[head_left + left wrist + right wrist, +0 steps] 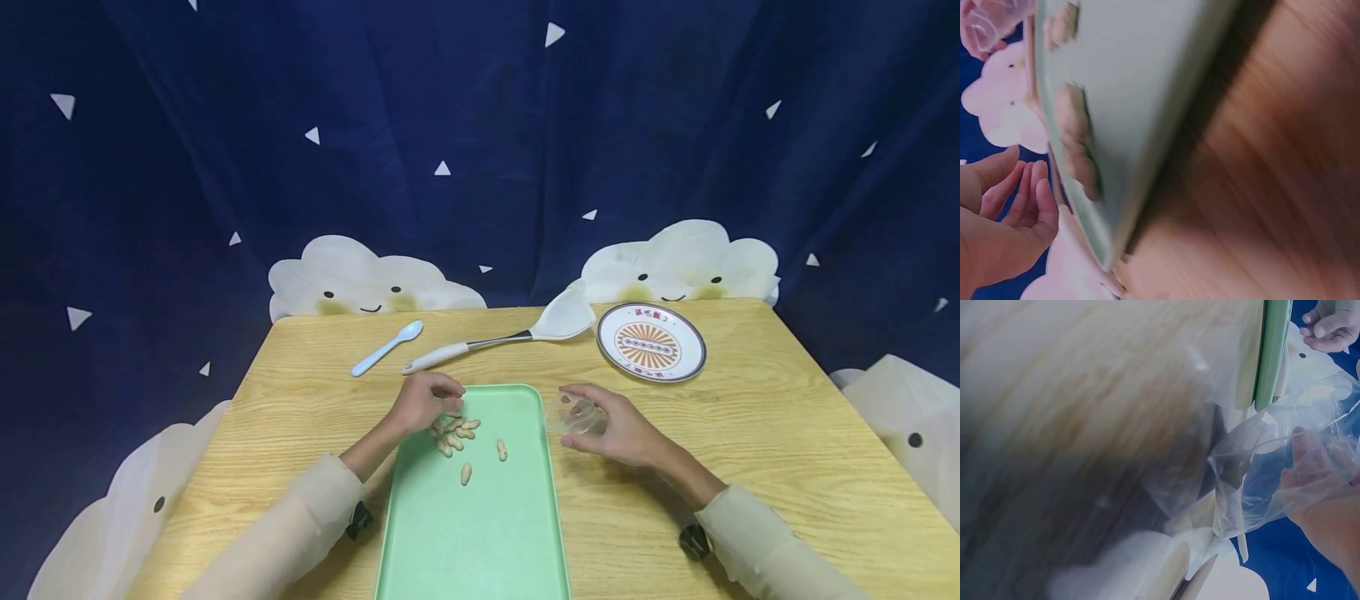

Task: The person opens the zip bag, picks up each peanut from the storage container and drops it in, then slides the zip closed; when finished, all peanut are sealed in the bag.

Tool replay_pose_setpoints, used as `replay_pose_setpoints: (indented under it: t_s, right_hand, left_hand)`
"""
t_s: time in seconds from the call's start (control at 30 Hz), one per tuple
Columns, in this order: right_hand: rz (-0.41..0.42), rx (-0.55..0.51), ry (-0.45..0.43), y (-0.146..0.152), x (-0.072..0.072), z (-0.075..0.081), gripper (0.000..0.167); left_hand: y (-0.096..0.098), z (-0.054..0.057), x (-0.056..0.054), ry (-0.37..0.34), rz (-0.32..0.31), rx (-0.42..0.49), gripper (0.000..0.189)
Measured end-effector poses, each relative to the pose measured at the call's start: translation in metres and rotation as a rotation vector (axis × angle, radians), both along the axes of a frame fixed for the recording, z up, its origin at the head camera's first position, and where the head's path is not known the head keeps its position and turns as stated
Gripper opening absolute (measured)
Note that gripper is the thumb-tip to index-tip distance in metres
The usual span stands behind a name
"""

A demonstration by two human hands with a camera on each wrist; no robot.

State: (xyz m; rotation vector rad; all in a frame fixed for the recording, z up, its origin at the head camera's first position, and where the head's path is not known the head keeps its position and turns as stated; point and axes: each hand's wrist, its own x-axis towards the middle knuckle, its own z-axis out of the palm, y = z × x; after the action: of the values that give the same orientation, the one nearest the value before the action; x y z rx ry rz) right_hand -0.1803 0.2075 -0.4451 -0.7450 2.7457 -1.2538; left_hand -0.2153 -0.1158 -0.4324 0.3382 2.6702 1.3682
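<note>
My left hand [429,402] hovers over the far left corner of a green tray [480,533], its fingers loosely bent. Nothing shows between thumb and fingertips of that hand [1007,219] in the left wrist view. Just below it lies a small pile of unshelled peanuts [454,433], partly covered by the fingers. Two peanuts lie apart, one nearer me [466,474] and one to the right [502,450]. Beyond the tray's right edge, my right hand [618,425] grips a clear, thin plastic cup [573,415]. The cup [1260,469] looks creased in the right wrist view.
At the back of the wooden table [750,433] lie a light blue spoon [387,348] and a white spatula [562,317] with a long handle. Right of the spatula is a patterned plate [651,342]. A dark blue curtain [480,125] hangs behind the table.
</note>
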Motion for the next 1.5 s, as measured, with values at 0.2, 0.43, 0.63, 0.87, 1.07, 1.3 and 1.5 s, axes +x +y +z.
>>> replay_pose_setpoints:
  t_s: [0.2,0.43,0.63,0.87,1.07,1.3,1.5]
  right_hand:
    - [0.006,0.002,0.006,-0.001,0.0,0.0,0.07]
    - [0.012,0.004,0.013,-0.001,-0.001,0.0,0.069]
    - [0.016,0.011,0.01,-0.001,-0.001,-0.002,0.07]
    - [0.017,0.016,0.028,-0.001,-0.001,-0.001,0.069]
    - [0.012,0.02,0.021,-0.001,0.0,-0.001,0.069]
    - [0.007,0.022,0.022,-0.001,0.0,-0.002,0.069]
    - [0.003,0.028,0.014,-0.002,0.0,-0.002,0.07]
  left_hand:
    - [-0.009,-0.01,-0.008,-0.041,0.001,-0.091,0.013]
    - [-0.01,-0.017,-0.01,-0.056,0.002,-0.109,0.011]
    - [-0.008,-0.019,-0.01,-0.025,-0.01,-0.119,0.01]
    - [-0.005,-0.008,-0.009,0.004,-0.003,-0.127,0.008]
    - [0.008,0.005,-0.009,0.056,-0.025,-0.087,0.005]
    - [0.032,0.019,-0.005,0.088,-0.096,-0.039,0.006]
    - [0.055,0.03,0.004,0.087,-0.161,0.01,0.007]
